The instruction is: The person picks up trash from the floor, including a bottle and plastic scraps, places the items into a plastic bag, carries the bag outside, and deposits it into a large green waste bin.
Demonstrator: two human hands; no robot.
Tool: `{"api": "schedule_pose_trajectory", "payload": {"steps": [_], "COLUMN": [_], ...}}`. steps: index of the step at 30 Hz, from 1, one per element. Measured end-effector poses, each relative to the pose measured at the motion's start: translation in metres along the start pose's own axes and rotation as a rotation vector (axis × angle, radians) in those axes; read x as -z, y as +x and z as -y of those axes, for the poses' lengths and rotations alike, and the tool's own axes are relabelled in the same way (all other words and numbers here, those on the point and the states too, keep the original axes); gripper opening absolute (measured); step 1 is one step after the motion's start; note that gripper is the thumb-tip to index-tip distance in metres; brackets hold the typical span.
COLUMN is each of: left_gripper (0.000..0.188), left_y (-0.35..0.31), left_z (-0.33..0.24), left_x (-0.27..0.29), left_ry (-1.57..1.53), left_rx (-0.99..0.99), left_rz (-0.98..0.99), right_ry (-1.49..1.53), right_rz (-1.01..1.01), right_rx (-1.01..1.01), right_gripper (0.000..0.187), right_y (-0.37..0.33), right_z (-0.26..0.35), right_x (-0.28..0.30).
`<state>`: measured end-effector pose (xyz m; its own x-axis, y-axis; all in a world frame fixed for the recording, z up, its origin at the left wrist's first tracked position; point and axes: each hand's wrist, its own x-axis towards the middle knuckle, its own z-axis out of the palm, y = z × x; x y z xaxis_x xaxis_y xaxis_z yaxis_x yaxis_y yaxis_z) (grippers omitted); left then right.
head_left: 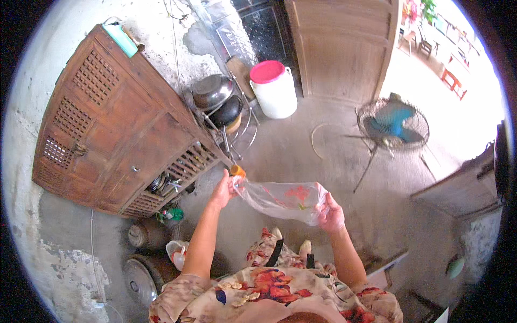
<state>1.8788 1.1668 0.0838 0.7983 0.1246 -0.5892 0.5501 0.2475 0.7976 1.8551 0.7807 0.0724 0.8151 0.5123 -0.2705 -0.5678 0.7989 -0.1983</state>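
Observation:
A clear plastic bag (272, 196) with a red printed pattern is stretched sideways in front of my body. Its left end is gripped by my left hand (223, 192), fingers closed on the thin film. My right hand (331, 213) pinches the other end, thumb upward. Just above the left fingers shows a small orange object (237, 171); I cannot tell whether that hand touches it or it lies behind. The bag looks flat and slack, sagging between the hands.
A wooden cabinet (107, 134) stands at the left, beside a rack with a metal pot (212, 90) and a black pan (226, 112). Beyond are a white bucket (277, 99) with a pink lid and a wooden door (342, 48). A standing fan (393, 124) is at the right.

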Motion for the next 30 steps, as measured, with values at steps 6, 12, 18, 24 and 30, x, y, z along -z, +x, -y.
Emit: {"api": "schedule_pose_trajectory", "payload": {"steps": [6, 12, 18, 24, 30], "left_gripper": [0.035, 0.022, 0.014, 0.037, 0.045], "left_y": [0.129, 0.255, 0.399, 0.468, 0.499], "left_z": [-0.06, -0.242, -0.405, -0.546, -0.642], "left_x": [0.088, 0.07, 0.061, 0.068, 0.087], "left_ry": [1.098, 0.906, 1.099, 1.187, 1.366], "left_rx": [-0.936, -1.262, -1.375, -1.229, -1.011], "left_rz": [-0.694, -0.727, -0.789, -0.816, -0.824], "right_ry": [-0.049, -0.035, -0.214, -0.236, -0.195], "right_rz": [-0.023, -0.29, -0.218, -0.103, -0.207], "right_rx": [0.073, 0.195, 0.255, 0.269, 0.299], "right_gripper": [0.044, 0.04, 0.04, 0.039, 0.04], "right_y": [0.124, 0.229, 0.336, 0.419, 0.481], "right_z": [0.038, 0.079, 0.112, 0.157, 0.171], "right_x": [-0.039, -0.105, -0.105, -0.095, -0.127]}}
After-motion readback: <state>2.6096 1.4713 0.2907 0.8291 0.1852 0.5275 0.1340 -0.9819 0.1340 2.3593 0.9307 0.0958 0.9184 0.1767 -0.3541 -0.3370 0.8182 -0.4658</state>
